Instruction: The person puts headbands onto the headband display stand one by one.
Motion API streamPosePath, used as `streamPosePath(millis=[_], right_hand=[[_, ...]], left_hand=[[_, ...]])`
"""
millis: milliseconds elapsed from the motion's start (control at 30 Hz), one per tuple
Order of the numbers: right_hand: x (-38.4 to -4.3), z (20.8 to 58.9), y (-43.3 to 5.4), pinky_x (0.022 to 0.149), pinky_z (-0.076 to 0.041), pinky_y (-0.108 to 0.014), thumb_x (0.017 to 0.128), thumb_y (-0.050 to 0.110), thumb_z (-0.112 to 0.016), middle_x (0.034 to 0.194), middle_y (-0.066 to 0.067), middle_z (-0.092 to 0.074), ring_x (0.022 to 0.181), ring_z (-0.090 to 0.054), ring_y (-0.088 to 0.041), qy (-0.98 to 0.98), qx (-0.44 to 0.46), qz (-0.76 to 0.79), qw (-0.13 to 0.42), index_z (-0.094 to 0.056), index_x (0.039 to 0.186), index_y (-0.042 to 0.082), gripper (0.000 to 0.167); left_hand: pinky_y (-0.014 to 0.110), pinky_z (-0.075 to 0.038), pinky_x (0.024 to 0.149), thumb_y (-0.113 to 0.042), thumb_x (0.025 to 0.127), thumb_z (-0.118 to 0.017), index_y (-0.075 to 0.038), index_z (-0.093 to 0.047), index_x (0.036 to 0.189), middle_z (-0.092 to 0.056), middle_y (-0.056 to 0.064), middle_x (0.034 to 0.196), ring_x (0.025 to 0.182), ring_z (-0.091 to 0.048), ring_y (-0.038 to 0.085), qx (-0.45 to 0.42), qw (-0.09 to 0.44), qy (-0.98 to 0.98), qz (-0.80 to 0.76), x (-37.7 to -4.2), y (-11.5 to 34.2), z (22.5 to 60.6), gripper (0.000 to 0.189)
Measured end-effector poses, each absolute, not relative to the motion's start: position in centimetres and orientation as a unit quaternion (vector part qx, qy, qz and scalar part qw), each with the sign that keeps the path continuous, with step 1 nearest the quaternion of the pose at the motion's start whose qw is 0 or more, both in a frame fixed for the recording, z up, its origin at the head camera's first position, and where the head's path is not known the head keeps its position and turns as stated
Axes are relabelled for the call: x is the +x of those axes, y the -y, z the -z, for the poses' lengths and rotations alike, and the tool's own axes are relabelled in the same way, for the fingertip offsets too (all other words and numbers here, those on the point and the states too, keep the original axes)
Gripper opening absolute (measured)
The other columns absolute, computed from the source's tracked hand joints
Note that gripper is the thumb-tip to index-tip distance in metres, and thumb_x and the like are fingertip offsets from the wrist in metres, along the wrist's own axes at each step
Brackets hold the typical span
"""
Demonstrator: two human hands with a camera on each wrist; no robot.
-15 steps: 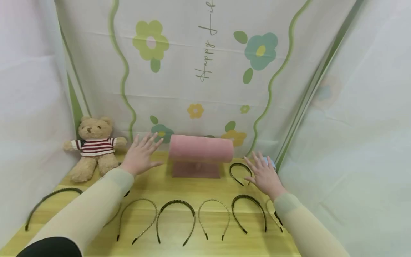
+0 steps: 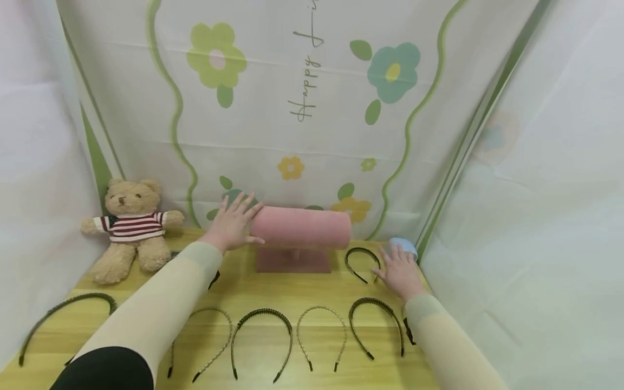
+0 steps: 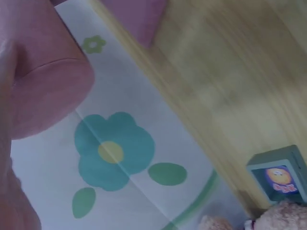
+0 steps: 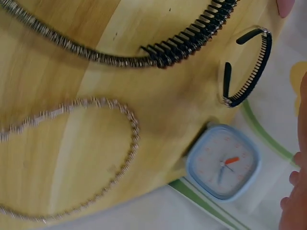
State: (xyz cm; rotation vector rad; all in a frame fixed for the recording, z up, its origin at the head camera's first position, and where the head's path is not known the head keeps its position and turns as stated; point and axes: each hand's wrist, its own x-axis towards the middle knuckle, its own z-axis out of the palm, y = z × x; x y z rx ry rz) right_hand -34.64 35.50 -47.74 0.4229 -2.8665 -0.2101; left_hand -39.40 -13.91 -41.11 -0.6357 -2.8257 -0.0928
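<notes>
My left hand, fingers spread, is at the left end of a pink padded roll on a stand. Its fingertips overlap the roll's end in the head view; whether they touch, I cannot tell. In the left wrist view the roll appears beside the hand's edge. My right hand has its fingers extended at the back right, holding nothing visible. Close to it are a light-blue clock and a small black headband. The right wrist view shows both the clock and the toothed headband.
Several headbands lie along the front of the wooden table, among them a dark one and a thin beaded one. A teddy bear sits back left, near a small green box. Fabric walls enclose the table.
My left hand has moved right, from beside the roll to its left end. My right hand has come down slightly, showing more of the clock. The head view has shifted a little.
</notes>
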Motion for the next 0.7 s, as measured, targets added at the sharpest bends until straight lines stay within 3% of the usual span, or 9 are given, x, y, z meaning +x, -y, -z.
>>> streamPosePath(millis=[167,267,333,400,600,700], right_hand=[[-35.6,49.0,-35.5,0.109,-0.025,-0.067,0.098,0.044,-0.057,0.141,-0.032,-0.044,0.132,-0.037,-0.051,0.987,0.111,0.048,0.105,-0.04,0.149,0.001,0.068],[-36.2,49.9,-35.3,0.091,-0.046,-0.063,0.098,0.029,-0.061,0.109,-0.03,-0.061,0.103,-0.058,-0.048,0.992,0.091,0.017,0.088,-0.055,0.128,-0.007,0.047],[-36.6,50.4,-35.2,0.078,-0.053,-0.059,0.097,0.018,-0.059,0.095,-0.025,-0.064,0.087,-0.062,-0.043,0.995,0.069,-0.026,0.061,-0.06,0.111,-0.006,0.028],[-37.0,51.0,-35.1,0.07,-0.055,-0.057,0.096,0.011,-0.057,0.09,-0.021,-0.066,0.08,-0.064,-0.04,0.996,0.048,-0.068,0.036,-0.061,0.105,-0.004,0.018],[-37.4,52.4,-34.8,0.098,-0.044,-0.061,0.101,0.009,-0.046,0.127,-0.03,-0.057,0.117,-0.052,-0.05,0.989,0.021,-0.139,-0.036,-0.053,0.133,-0.008,0.036],[-37.4,52.6,-34.6,0.102,-0.039,-0.062,0.099,0.005,-0.042,0.129,-0.035,-0.052,0.122,-0.046,-0.053,0.987,0.013,-0.151,-0.05,-0.052,0.13,-0.013,0.037]], left_hand=[[0.061,0.004,0.115,-0.067,0.067,-0.079,-0.008,-0.017,0.158,-0.008,0.012,0.164,0.148,-0.004,0.037,-0.217,0.085,0.97,0.071,-39.4,13.8,41.2,0.124],[0.063,0.0,0.115,-0.061,0.063,-0.085,-0.005,-0.019,0.156,-0.013,0.014,0.163,0.148,-0.009,0.038,-0.211,0.085,0.969,0.094,-39.3,13.8,41.4,0.127],[0.063,-0.003,0.115,-0.058,0.062,-0.087,-0.005,-0.02,0.156,-0.013,0.014,0.163,0.148,-0.01,0.037,-0.207,0.088,0.97,0.096,-39.3,13.8,41.4,0.127],[0.062,-0.005,0.116,-0.056,0.062,-0.088,-0.005,-0.02,0.155,-0.012,0.014,0.164,0.148,-0.011,0.036,-0.206,0.087,0.97,0.097,-39.3,13.8,41.4,0.126],[0.061,-0.003,0.116,-0.053,0.063,-0.09,-0.004,-0.021,0.155,-0.01,0.014,0.164,0.148,-0.012,0.036,-0.205,0.078,0.971,0.098,-39.4,13.3,41.2,0.124],[0.06,-0.003,0.116,-0.053,0.063,-0.09,-0.004,-0.022,0.154,-0.01,0.014,0.164,0.147,-0.013,0.036,-0.207,0.08,0.97,0.098,-39.6,13.1,41.3,0.124]])
